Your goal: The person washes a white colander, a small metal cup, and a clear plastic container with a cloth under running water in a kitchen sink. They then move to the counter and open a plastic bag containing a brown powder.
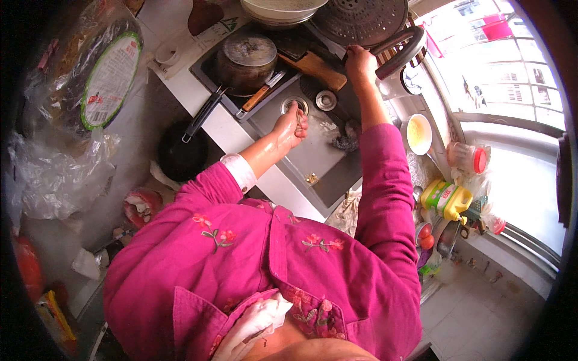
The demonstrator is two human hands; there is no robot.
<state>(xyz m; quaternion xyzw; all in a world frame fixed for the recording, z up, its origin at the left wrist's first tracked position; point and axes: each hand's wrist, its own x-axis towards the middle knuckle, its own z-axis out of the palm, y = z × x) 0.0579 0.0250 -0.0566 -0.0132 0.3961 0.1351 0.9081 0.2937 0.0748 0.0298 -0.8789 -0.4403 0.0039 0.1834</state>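
Note:
My left hand (291, 124) is wet and hangs over the grey sink basin (311, 155), near its round drain (294, 107). Its fingers are curled in. Something small and brownish shows between them, too unclear to name. At the back of the sink, my right hand (361, 65) is closed at the base of the grey faucet (402, 52); its fingertips are hidden. A metal drain strainer (326, 100) lies beside the drain. A dark scouring pad (347, 137) rests in the basin near my right forearm, and small yellowish scraps (311, 178) lie near the front.
A knife with a wooden handle (257, 97) lies by a sooty pot (246, 63) on the left. Behind stand a wooden board (316, 67), a perforated steamer tray (361, 20) and white bowls (284, 9). Black tongs (203, 115) overhang the counter edge. A yellow jug (447, 198) stands right.

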